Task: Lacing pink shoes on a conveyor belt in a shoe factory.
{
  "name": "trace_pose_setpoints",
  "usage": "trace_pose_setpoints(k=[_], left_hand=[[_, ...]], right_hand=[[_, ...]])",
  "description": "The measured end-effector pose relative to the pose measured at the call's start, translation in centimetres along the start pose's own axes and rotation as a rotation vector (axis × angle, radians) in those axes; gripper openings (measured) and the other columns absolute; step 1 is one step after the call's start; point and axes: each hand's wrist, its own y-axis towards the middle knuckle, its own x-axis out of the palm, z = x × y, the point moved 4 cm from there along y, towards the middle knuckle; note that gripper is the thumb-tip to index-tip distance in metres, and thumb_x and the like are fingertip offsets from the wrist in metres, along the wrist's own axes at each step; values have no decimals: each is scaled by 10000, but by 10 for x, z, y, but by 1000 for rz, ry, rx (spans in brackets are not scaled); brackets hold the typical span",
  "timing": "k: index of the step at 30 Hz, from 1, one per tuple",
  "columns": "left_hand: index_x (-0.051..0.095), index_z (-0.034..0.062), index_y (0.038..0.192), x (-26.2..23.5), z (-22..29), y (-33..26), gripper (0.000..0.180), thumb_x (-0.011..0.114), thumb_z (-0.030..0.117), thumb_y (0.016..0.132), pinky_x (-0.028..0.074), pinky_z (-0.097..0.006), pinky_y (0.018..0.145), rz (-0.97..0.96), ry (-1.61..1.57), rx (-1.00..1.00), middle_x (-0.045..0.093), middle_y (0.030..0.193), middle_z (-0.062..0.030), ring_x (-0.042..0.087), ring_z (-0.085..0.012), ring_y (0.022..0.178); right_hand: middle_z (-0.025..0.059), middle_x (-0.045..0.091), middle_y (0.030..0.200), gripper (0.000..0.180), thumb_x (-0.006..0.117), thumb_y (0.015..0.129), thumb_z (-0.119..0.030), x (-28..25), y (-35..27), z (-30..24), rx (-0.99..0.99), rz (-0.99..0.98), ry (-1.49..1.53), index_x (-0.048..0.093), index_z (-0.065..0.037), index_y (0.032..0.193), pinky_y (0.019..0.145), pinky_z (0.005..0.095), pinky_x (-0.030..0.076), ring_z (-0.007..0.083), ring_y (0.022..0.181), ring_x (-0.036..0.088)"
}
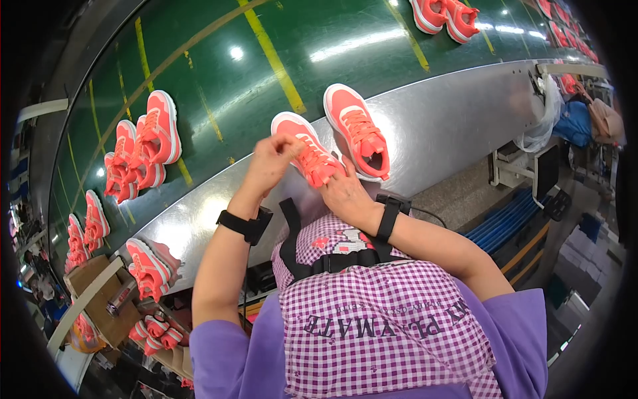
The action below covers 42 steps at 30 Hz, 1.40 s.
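A coral sneaker (311, 154) with a white sole lies in front of me, its toe pointing away. My right hand (347, 198) grips it at the tongue and ankle opening, the fingers covering part of the heel end. Over the outer side of the laces, my left hand (269, 165) is closed, its fingertips pinched together; what they hold, if anything, is too small to make out. Just right of this shoe rests a matching laced sneaker (359, 132), also toe away, with its opening toward me.
A metal ledge (445, 123) borders the green belt (226, 80) with yellow lines. More coral sneakers (149, 139) stand on the belt at left, and another pair (445, 16) at the far right. One sneaker (147, 269) sits on the ledge's left end, near a cardboard box (100, 286).
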Motion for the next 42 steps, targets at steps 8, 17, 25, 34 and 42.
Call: trace_pose_setpoints(k=[8,17,25,34,42], left_hand=[[672,-2,987,38,-22,-72,190,631,153,884,496,-295,647,512,254,159,639,818,-110,614,-175,683],[667,-26,978,34,-38,-57,164,679,82,854,479,-235,690,413,-52,108,669,847,-41,595,-92,741],[630,-17,869,23,-37,-42,107,663,85,863,458,-226,641,71,48,57,633,774,-6,557,-70,699],[617,-21,895,25,-21,-62,165,692,114,837,470,-245,649,296,86,159,635,796,-44,578,-87,732],[586,32,828,7,-40,-37,174,685,169,867,434,-227,608,-171,-207,-47,551,762,30,498,-59,664]], right_hand=[[168,573,1110,355,503,816,-84,6,-2,-1,21,-99,-6,571,-3,1155,1051,590,276,327,1123,500],[180,562,1142,357,495,824,-92,9,0,-1,19,-125,-15,562,11,1160,1050,574,273,335,1157,481],[190,562,1129,347,509,810,-96,5,4,-7,7,-136,-52,570,23,1130,1051,566,277,345,1133,491],[174,600,1044,346,527,785,-88,5,6,-12,3,-86,6,586,34,1103,1061,560,275,325,1078,524],[161,610,1006,299,537,760,-78,9,4,-15,-9,-96,-17,627,29,1025,1063,572,264,315,1050,537]])
